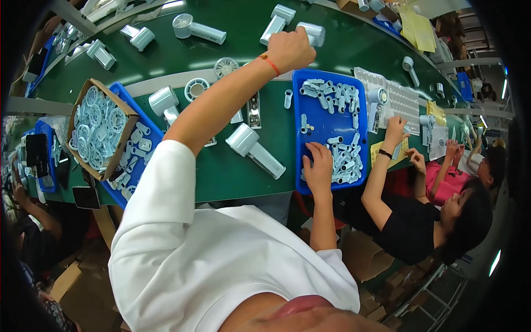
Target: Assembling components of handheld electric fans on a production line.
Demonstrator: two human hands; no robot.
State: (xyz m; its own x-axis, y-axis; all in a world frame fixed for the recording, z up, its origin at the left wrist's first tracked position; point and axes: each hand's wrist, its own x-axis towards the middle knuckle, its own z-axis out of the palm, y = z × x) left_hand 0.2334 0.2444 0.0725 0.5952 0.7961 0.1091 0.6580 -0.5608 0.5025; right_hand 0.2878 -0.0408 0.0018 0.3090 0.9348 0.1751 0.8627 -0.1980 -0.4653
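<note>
My left arm reaches far across the green bench, and my left hand [291,51] is closed at a pale blue handheld fan [313,34], whose lower part the hand hides. Close beside it lies another handheld fan [276,26]. My right hand [318,167] rests inside a blue tray [299,110], fingers apart at its near-left side. Small pale blue plastic parts [345,163] are heaped right beside those fingers, and more parts [332,94] fill the tray's far end. Between my arms a larger handheld fan [255,150] lies on the bench.
To the left, a cardboard box [128,135] of round fan grilles sits over a blue tray [116,201] of parts. More fans [198,31] lie on the far strip. A co-worker in black [412,224] works on the right, near a white moulded tray [399,102].
</note>
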